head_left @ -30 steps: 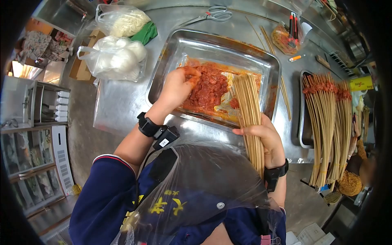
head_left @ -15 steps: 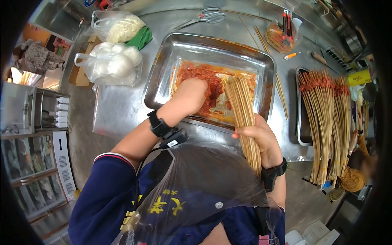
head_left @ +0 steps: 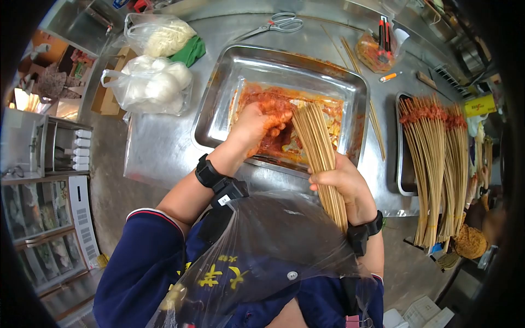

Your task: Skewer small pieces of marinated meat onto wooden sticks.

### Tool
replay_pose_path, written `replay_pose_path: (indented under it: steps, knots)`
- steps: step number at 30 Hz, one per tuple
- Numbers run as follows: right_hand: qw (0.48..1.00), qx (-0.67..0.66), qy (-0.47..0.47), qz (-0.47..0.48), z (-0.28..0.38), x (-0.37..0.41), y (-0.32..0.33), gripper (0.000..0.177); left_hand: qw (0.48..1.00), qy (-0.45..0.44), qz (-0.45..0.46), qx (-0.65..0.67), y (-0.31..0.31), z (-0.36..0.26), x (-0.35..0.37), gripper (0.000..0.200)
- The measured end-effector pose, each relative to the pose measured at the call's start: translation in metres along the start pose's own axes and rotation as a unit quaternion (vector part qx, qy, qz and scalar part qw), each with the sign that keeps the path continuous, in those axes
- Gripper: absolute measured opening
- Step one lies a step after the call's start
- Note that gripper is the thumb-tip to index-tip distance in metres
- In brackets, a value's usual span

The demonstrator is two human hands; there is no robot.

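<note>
My left hand [head_left: 256,126], its fingers curled and smeared red, holds a clump of red marinated meat [head_left: 276,109] over a deep steel tray [head_left: 219,104]. The clump is beside the upper ends of a bundle of bamboo skewers [head_left: 318,136]. Wrapped around that bundle lower down, my right hand [head_left: 347,186] keeps it tilted over the tray's near edge, its thumb across the sticks. More red meat and orange sauce lie on the tray floor, partly hidden by my left hand.
At right, a second tray [head_left: 402,169] bears many skewers [head_left: 432,158] with red meat at their tips. Scissors [head_left: 284,23], loose skewers [head_left: 377,131], an orange pen [head_left: 389,76] and a bag of white items [head_left: 156,85] lie around the main tray.
My left hand has lifted from the meat and turned, bringing a red clump up beside the skewer tips. The bundle in my right hand has shifted slightly left.
</note>
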State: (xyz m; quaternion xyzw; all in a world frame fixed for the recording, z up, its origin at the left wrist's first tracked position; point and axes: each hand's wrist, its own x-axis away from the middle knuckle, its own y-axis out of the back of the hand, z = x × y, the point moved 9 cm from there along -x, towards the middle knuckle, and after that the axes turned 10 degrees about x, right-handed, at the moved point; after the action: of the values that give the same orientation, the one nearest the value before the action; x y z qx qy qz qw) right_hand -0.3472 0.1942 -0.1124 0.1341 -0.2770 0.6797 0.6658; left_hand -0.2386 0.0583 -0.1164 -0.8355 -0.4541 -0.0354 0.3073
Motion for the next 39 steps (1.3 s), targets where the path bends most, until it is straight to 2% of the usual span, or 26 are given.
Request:
replay_pose_path:
  steps: [5,11,17,20,23,26,29,32,39]
  knots:
    - [1.000,-0.006,-0.003,-0.007,0.002,0.001,-0.002,0.043,0.999,-0.006,0.032,0.029,-0.002,0.007,-0.003,0.012]
    - [1.000,0.008,0.002,-0.002,0.000,-0.001,-0.001,0.044,0.998,0.016,0.006,0.066,-0.001,0.007,0.002,0.012]
    - [0.999,-0.026,0.002,-0.032,0.006,0.007,0.002,0.039,0.994,0.019,0.001,0.104,0.004,0.010,0.005,0.019]
    - [1.000,0.005,0.003,-0.015,0.002,0.003,0.000,0.041,0.998,0.009,0.006,0.064,0.004,0.010,0.004,0.017]
    - [1.000,-0.003,0.006,-0.028,0.009,0.008,0.000,0.041,0.998,0.052,-0.044,0.005,0.012,0.011,0.004,0.025]
    - [1.000,-0.001,0.008,-0.016,0.007,0.006,-0.002,0.042,0.995,0.030,-0.018,0.095,0.008,0.011,0.004,0.036]
    - [1.000,0.004,0.009,-0.020,0.008,0.006,-0.002,0.042,0.997,0.022,0.004,0.073,0.004,0.008,0.004,0.035]
    - [1.000,0.002,0.015,-0.021,0.007,0.004,-0.001,0.044,0.994,0.020,-0.025,0.108,-0.005,0.000,0.010,0.033]
    - [1.000,0.004,0.008,-0.018,0.006,0.002,-0.001,0.044,0.999,0.008,-0.004,0.035,0.005,0.004,0.005,0.023]
